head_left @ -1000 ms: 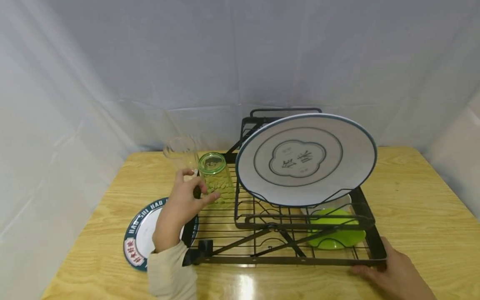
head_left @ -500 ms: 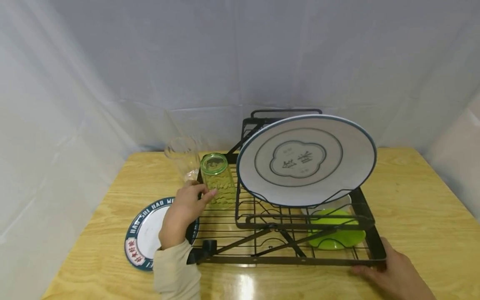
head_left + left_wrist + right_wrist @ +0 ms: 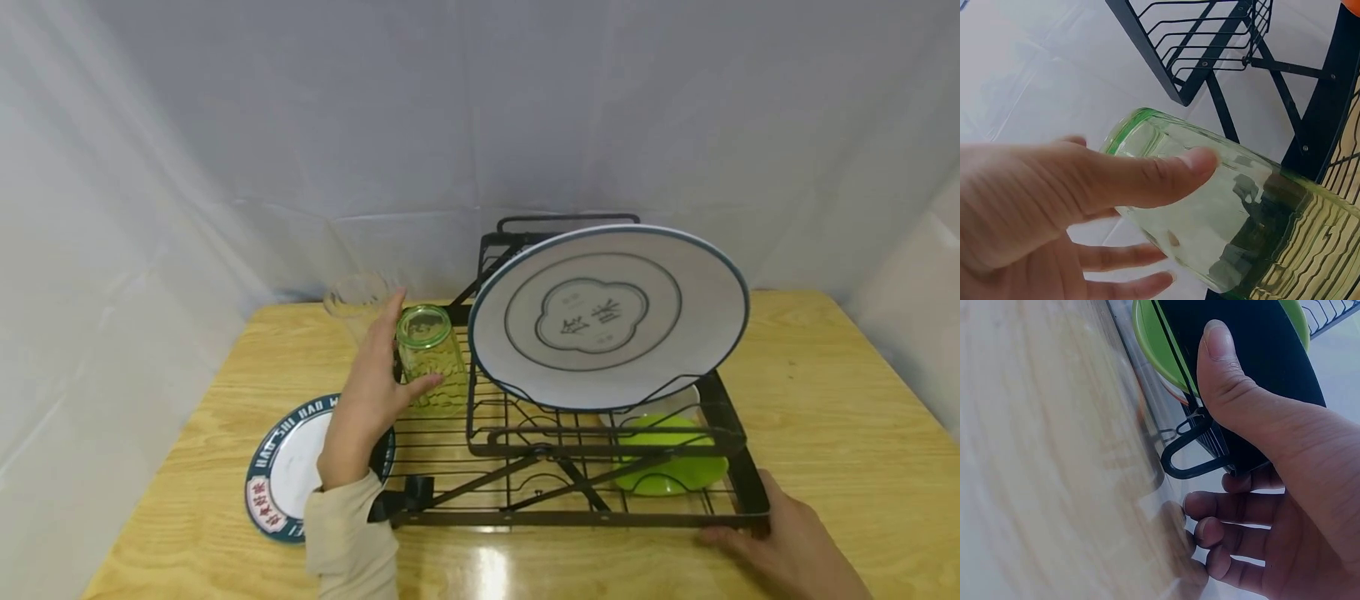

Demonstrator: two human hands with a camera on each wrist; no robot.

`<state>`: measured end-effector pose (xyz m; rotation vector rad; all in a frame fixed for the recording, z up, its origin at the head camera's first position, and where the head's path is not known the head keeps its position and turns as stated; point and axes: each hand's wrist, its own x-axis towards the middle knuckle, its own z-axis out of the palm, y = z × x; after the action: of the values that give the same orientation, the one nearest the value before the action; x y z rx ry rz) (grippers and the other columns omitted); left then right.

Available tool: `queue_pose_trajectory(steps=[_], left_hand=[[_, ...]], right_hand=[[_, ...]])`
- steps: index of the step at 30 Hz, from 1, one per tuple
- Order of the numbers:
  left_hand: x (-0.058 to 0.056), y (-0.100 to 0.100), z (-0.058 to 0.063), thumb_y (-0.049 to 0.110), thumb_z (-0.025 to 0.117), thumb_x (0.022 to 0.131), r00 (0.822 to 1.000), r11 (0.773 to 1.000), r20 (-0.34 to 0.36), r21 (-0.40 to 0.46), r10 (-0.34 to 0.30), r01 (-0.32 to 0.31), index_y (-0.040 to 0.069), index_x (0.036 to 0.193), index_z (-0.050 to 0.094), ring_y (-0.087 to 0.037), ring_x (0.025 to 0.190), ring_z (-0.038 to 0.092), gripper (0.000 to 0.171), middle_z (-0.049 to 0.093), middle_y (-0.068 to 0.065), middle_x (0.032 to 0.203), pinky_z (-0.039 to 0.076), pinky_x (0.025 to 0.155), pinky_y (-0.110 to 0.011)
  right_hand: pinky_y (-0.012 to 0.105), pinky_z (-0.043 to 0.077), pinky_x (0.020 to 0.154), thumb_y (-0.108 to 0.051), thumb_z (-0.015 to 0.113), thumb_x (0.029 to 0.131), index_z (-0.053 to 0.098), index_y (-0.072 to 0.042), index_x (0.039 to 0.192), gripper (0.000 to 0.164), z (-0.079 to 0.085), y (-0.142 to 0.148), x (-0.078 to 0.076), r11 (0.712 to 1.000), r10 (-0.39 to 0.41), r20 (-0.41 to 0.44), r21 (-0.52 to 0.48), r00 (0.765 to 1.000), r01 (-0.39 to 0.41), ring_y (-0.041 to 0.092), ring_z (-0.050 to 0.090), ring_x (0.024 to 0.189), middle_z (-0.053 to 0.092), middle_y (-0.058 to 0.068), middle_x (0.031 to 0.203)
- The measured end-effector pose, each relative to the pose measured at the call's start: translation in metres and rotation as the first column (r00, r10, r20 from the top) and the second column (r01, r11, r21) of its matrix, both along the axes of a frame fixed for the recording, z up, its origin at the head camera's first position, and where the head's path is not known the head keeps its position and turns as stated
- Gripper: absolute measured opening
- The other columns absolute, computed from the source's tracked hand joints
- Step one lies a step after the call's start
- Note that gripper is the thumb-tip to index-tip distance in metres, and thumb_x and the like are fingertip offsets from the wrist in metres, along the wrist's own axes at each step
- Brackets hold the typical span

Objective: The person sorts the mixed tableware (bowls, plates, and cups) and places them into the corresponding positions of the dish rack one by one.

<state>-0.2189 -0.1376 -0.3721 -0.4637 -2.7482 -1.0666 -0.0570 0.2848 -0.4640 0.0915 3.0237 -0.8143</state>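
An upside-down green glass tumbler [image 3: 429, 379] stands at the left end of the black dish rack [image 3: 562, 518]. My left hand [image 3: 367, 387] is at the tumbler's left side, the thumb before it and the fingers reaching behind. In the left wrist view the thumb overlaps the tumbler [image 3: 1191, 219], while the lower fingers are stretched out and spread. At the rack's front right corner my right hand [image 3: 802, 542] grips the frame. The right wrist view has the thumb on the black side panel [image 3: 1260, 362] and the fingers curled beneath it.
A large white plate [image 3: 607, 317] leans on the rack's upper tier. Below it are a green bowl [image 3: 671, 471] and a white bowl [image 3: 678, 402]. Left of the rack stand a clear glass [image 3: 352, 304] and a blue-rimmed plate [image 3: 292, 458] on the wooden table [image 3: 202, 492].
The fingers of my left hand, curled low beside the tumbler before, have straightened and moved up along its left side. My right hand stays at the rack's corner.
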Motion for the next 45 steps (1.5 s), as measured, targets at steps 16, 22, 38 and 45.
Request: queue_pose_trajectory(steps=[16, 22, 38, 45], left_hand=[[-0.019, -0.057, -0.019, 0.009, 0.069, 0.089, 0.996, 0.996, 0.038, -0.039, 0.083, -0.081, 0.011, 0.155, 0.007, -0.057, 0.122, 0.039, 0.090, -0.013, -0.017, 0.157, 0.045, 0.090, -0.060], [-0.022, -0.056, -0.023, 0.021, 0.062, 0.095, 0.982, 0.985, 0.071, -0.038, 0.173, -0.170, 0.012, 0.153, 0.019, -0.060, 0.124, 0.034, 0.072, -0.008, -0.026, 0.154, 0.037, 0.096, -0.066], [-0.019, -0.054, -0.032, 0.011, 0.075, 0.084, 0.915, 0.888, -0.118, 0.318, 0.385, -0.332, -0.003, 0.079, 0.057, -0.043, 0.132, 0.039, 0.024, 0.043, -0.026, 0.141, 0.044, 0.096, -0.055], [-0.019, -0.056, -0.034, 0.003, 0.070, 0.086, 0.904, 0.838, -0.187, 0.482, 0.385, -0.257, -0.004, 0.088, 0.049, -0.040, 0.130, 0.039, 0.023, 0.042, -0.021, 0.140, 0.041, 0.096, -0.062]], right_hand=[[0.063, 0.046, 0.084, -0.055, 0.077, 0.074, 0.035, 0.010, 0.135, 0.099, 0.000, 0.001, 0.001, 1.000, -0.013, 0.044, -0.023, 0.999, 0.014, 0.053, 0.056, 0.104, 0.058, 0.035, 0.116], [0.062, 0.047, 0.083, -0.051, 0.079, 0.074, 0.037, 0.010, 0.133, 0.094, 0.001, -0.001, 0.003, 0.999, -0.015, 0.036, -0.033, 0.999, 0.016, 0.052, 0.058, 0.102, 0.059, 0.035, 0.114], [0.061, 0.049, 0.080, -0.048, 0.081, 0.072, 0.041, 0.010, 0.129, 0.090, 0.003, -0.002, 0.005, 1.000, -0.013, 0.011, -0.017, 1.000, 0.013, 0.052, 0.059, 0.099, 0.060, 0.034, 0.111], [0.060, 0.049, 0.080, -0.048, 0.081, 0.072, 0.042, 0.009, 0.129, 0.090, 0.002, -0.002, 0.005, 1.000, -0.014, 0.004, -0.017, 1.000, 0.014, 0.051, 0.059, 0.099, 0.061, 0.032, 0.111]])
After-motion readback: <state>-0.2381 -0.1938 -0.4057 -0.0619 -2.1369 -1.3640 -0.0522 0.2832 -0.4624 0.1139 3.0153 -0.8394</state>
